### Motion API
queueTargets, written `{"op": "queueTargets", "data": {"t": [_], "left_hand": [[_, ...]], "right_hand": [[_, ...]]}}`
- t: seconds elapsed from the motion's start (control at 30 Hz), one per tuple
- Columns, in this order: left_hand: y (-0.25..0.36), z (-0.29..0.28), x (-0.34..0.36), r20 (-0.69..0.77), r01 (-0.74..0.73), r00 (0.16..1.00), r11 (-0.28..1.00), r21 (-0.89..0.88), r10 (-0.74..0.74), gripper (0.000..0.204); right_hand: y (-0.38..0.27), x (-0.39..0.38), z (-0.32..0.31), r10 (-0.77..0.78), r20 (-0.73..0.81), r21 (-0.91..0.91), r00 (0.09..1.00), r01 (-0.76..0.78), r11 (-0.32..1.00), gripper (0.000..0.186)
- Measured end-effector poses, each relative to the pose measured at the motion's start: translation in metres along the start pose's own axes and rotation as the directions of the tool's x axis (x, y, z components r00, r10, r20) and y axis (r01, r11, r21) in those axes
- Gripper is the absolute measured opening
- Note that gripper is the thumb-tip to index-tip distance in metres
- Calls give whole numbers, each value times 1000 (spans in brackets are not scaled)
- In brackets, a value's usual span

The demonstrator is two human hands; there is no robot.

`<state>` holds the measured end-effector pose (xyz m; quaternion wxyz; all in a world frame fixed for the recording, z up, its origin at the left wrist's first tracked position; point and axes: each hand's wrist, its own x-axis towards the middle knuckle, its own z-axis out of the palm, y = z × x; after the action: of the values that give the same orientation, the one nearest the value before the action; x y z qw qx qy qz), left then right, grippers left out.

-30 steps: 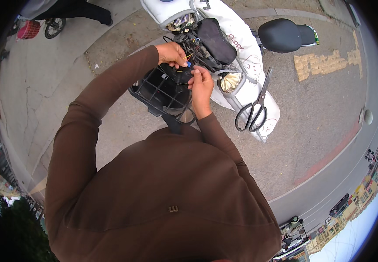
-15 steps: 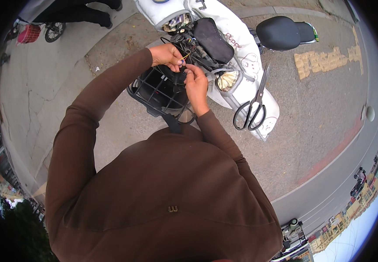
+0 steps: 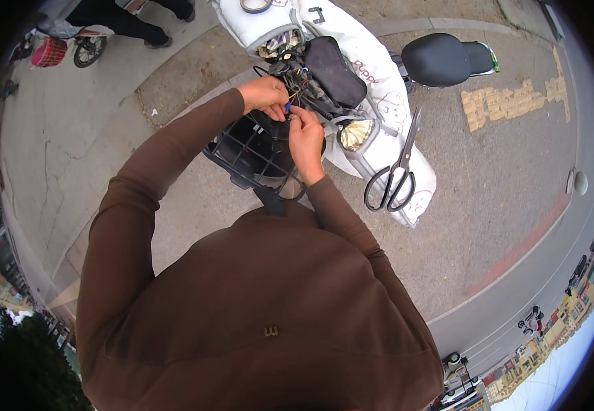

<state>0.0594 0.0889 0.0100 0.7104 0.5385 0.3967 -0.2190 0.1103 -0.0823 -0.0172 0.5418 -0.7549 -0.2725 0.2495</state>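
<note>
Over the front of a scooter, my left hand (image 3: 267, 98) is closed in a pinch on thin wires (image 3: 293, 96), some of them yellow. A small blue piece (image 3: 288, 107) shows at its fingertips. Close beside it, my right hand (image 3: 306, 140) is closed too, thumb against fingers; what it grips is too small to make out. More dark wiring (image 3: 295, 70) lies exposed along the handlebar, next to a black rounded panel (image 3: 336, 72). Below my hands hangs a black wire basket (image 3: 252, 183).
Large black-handled scissors (image 3: 401, 168) rest on the scooter's white padded cover (image 3: 386, 79). A roll of tape (image 3: 256, 8) lies at the cover's far end. Beyond is the black seat (image 3: 437, 59). At the upper left, a person's dark-trousered legs (image 3: 115, 24) stand near a bike with a pink basket (image 3: 49, 53).
My hands stay together at the wires with small finger shifts; the blue piece now shows more plainly between them. The view has shifted slightly, and more of the tape roll shows.
</note>
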Motion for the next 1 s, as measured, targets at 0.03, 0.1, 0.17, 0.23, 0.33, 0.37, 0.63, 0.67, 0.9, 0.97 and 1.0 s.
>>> {"op": "queueTargets", "data": {"t": [0.03, 0.1, 0.17, 0.23, 0.33, 0.37, 0.63, 0.67, 0.9, 0.97, 1.0], "left_hand": [[0, -1, 0, 4, 5, 1000, 1000, -13, -5, 7], [-4, -2, 2, 16, -29, 999, 999, 18, 29, 10], [-9, -5, 4, 33, -115, 993, 987, 109, 112, 14], [-12, -3, 7, 0, -76, 997, 995, 69, 77, 15], [-15, -5, 11, -29, -34, 999, 998, 55, 35, 14], [-15, -6, 11, -12, -31, 999, 996, 79, 32, 13], [-43, -19, 64, 167, -450, 893, 848, 282, 418, 16], [-31, -12, 60, 174, -476, 879, 844, 247, 444, 17], [-9, -3, 24, 41, -61, 998, 967, 248, 53, 19], [-11, 0, 25, -8, -97, 995, 956, 277, 103, 18], [-12, 2, 26, -29, -114, 991, 950, 291, 128, 18]], "right_hand": [[0, 0, 0, 1, 7, -7, 1000, -1, 1000, 19], [0, -1, 1, 5, 21, -21, 1000, -4, 1000, 19], [5, -1, 1, -13, 38, 24, 999, 12, 1000, 19], [7, -1, 1, 49, 68, 72, 996, -54, 996, 19], [-18, -4, -10, -15, 55, 4, 998, 15, 1000, 20], [-28, -5, -13, -85, 32, -22, 996, 86, 996, 20], [-122, 49, -1, -435, 31, 15, 900, 435, 900, 20], [-129, 65, 1, -464, 19, -10, 886, 464, 886, 20], [-143, 152, 29, -462, 234, -316, 856, 516, 796, 33], [-131, 164, 35, -463, 255, -295, 849, 524, 799, 34], [-125, 168, 35, -461, 266, -287, 846, 526, 800, 34]]}}
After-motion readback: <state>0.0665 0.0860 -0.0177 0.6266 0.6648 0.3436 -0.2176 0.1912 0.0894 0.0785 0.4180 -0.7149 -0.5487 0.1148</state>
